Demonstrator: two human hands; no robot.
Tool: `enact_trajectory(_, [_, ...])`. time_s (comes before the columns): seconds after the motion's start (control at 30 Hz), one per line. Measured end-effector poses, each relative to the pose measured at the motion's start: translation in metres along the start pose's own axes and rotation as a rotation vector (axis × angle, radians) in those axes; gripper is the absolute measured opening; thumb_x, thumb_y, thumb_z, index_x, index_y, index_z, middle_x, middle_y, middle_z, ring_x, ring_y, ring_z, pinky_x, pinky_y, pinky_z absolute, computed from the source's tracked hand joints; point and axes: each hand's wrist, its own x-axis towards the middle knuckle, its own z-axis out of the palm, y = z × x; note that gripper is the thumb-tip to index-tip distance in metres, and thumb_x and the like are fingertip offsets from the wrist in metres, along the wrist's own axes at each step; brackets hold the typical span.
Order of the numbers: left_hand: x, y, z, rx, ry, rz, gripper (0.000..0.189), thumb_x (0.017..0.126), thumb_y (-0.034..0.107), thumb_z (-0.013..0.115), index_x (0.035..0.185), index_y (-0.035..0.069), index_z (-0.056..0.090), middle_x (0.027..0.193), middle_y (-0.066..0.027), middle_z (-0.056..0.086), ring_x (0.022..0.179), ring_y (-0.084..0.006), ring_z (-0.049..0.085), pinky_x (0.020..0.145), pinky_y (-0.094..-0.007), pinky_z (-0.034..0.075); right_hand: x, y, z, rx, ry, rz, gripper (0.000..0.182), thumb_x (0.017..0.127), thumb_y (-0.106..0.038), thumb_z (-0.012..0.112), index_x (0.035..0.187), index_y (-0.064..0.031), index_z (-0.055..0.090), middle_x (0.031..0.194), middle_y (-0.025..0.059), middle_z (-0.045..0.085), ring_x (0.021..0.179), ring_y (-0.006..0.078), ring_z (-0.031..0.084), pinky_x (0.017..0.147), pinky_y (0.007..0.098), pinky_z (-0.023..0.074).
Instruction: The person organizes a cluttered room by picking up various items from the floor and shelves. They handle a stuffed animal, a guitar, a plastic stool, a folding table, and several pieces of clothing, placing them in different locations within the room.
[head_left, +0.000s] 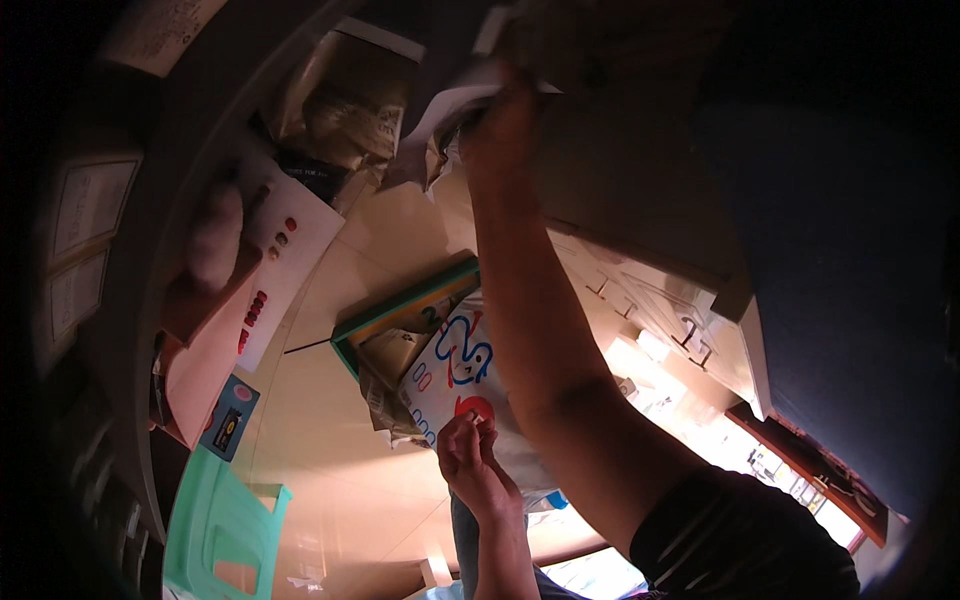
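Observation:
Low in the middle, my left hand (472, 457) has its fingertips pinched on a small red round piece (475, 408). Behind that piece is a white sheet or bag (465, 375) printed with blue and red loops. It overlaps a green-edged box or tray (409, 304) and crumpled brown-gold packaging (386, 360). My right arm stretches up across the view, and my right hand (502, 120) is at a pale paper or plastic piece (457, 97) at the top. Shadow and blur hide its fingers, so its grip cannot be made out.
To the left, a white board (296, 225) bears small red and dark pieces beside a pink open box or folder (210, 352). A green plastic stool (225, 517) stands below. More gold packaging (345, 97) is at the top. White cabinet fronts with handles (667, 307) are on the right.

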Motion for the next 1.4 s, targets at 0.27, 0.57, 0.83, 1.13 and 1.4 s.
enact_trajectory(0.27, [-0.007, -0.002, -0.001, -0.009, -0.015, -0.077, 0.011, 0.087, 0.012, 0.058, 0.096, 0.005, 0.058, 0.094, -0.0065, 0.063, 0.084, -0.0154, 0.06, 0.081, -0.0279, 0.048, 0.002, -0.038, -0.032, -0.213, 0.006, -0.001, 0.028, 0.069, -0.004, 0.065, 0.096, -0.0049, 0.058, 0.091, 0.0057, 0.059, 0.087, 0.021, 0.056, 0.081, 0.0349, 0.0441])
enact_trajectory(0.57, [0.002, 0.007, 0.012, -0.062, -0.01, -0.026, 0.012, 0.086, 0.009, 0.057, 0.097, 0.005, 0.056, 0.093, -0.008, 0.062, 0.086, -0.0161, 0.06, 0.077, -0.0263, 0.051, -0.006, -0.059, 0.056, -0.251, -0.355, 0.176, 0.029, 0.064, -0.001, 0.07, 0.092, -0.0051, 0.061, 0.088, 0.0047, 0.061, 0.083, 0.0195, 0.059, 0.078, 0.0329, 0.0464])
enact_trajectory(0.83, [0.005, 0.011, 0.007, -0.145, -0.019, -0.069, 0.016, 0.084, 0.007, 0.059, 0.1, 0.005, 0.057, 0.098, -0.0095, 0.063, 0.087, -0.0194, 0.062, 0.079, -0.0279, 0.052, 0.071, 0.001, 0.075, -0.559, -0.16, 0.045, 0.045, 0.066, -0.015, 0.072, 0.107, -0.0032, 0.056, 0.097, 0.0087, 0.059, 0.091, 0.0237, 0.056, 0.078, 0.0389, 0.0455])
enact_trajectory(1.13, [0.003, 0.006, 0.006, -0.174, -0.064, -0.125, 0.014, 0.086, 0.012, 0.06, 0.099, 0.007, 0.06, 0.094, -0.0089, 0.065, 0.082, -0.0172, 0.064, 0.074, -0.0264, 0.052, 0.097, -0.001, -0.003, -0.513, 0.197, 0.014, 0.044, 0.069, -0.016, 0.07, 0.108, -0.002, 0.055, 0.101, 0.0108, 0.059, 0.094, 0.0255, 0.055, 0.081, 0.0405, 0.0453])
enact_trajectory(1.4, [-0.004, 0.002, 0.014, -0.15, -0.095, -0.175, 0.015, 0.084, 0.01, 0.061, 0.097, 0.004, 0.061, 0.09, -0.0105, 0.065, 0.08, -0.0171, 0.062, 0.075, -0.0252, 0.051, 0.095, 0.029, -0.069, -0.519, 0.371, 0.059, 0.05, 0.07, -0.018, 0.068, 0.113, -0.0026, 0.051, 0.108, 0.0128, 0.055, 0.099, 0.028, 0.053, 0.083, 0.043, 0.0443])
